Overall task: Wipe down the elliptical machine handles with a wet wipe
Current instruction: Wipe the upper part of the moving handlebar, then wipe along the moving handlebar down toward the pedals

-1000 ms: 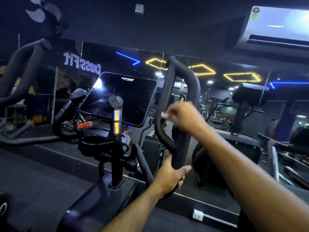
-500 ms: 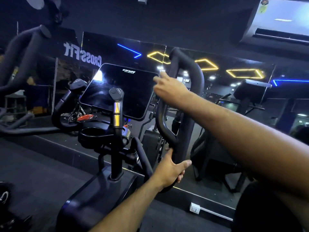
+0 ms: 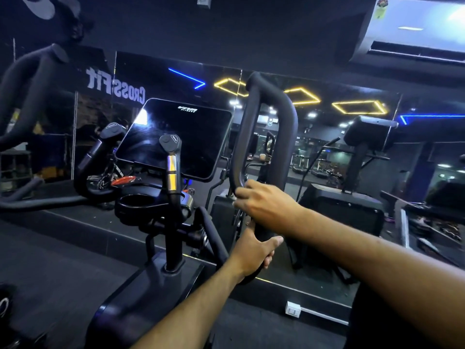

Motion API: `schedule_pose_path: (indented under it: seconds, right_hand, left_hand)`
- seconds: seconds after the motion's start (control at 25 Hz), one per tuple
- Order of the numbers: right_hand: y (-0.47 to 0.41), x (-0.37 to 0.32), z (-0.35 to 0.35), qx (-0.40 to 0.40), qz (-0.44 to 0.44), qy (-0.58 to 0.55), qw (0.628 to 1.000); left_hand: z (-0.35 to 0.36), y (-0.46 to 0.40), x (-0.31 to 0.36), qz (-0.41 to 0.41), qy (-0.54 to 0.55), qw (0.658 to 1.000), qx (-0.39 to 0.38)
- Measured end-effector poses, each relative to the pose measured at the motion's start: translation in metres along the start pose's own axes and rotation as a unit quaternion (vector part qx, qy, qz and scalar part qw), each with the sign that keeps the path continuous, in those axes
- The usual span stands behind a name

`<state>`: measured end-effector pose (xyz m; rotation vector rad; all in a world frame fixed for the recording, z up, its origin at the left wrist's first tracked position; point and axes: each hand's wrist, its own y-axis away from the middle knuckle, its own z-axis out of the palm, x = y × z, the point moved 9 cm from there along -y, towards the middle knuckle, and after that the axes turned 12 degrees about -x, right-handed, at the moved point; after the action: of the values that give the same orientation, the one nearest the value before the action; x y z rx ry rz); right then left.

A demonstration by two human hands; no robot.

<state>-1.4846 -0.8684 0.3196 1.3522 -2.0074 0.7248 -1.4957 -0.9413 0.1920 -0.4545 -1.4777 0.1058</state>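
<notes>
Our left hand grips the looped right handle low down, steadying it; our right hand curls around its inner bar just above, the wet wipe hidden underneath. We judge this loop partly wiped; the far-left handle awaits.

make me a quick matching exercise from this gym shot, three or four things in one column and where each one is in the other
Things:
1. left hand
2. right hand
3. console screen
4. cup holder

Places:
A. left of the looped handle, dark and tilted
B. grips the handle's lower stem
C. below the screen, beside the short grip
D. wrapped round the handle, just above the other hand

Pairs: 1-B, 2-D, 3-A, 4-C
</notes>
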Motion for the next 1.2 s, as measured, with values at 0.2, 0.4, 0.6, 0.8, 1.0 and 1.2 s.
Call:
schedule_pose_path:
  seconds: [0.2,0.4,0.6,0.8,1.0,1.2]
  right_hand:
    - [0.022,0.041,-0.036,0.057,0.047,-0.156,0.985]
    - [0.008,0.064,-0.018,0.032,0.138,-0.052,0.989]
    - [0.059,0.001,0.010,0.129,0.156,-0.102,0.974]
    - [0.090,-0.018,0.035,0.179,0.209,-0.251,0.928]
    - [0.108,0.016,0.031,0.326,0.332,-0.298,0.833]
    - [0.116,-0.041,0.065,0.316,0.316,-0.336,0.829]
  left_hand:
    - [-0.001,-0.002,-0.002,0.009,0.003,1.000,0.010]
    - [-0.002,0.000,-0.002,0.019,-0.016,1.000,0.010]
    - [-0.001,0.001,0.001,0.045,-0.037,0.998,-0.006]
    - [0.000,0.003,0.001,0.052,-0.063,0.996,-0.030]
    - [-0.005,0.003,-0.022,0.023,-0.086,0.995,-0.041]
    - [-0.009,0.008,-0.026,0.039,-0.111,0.993,-0.015]
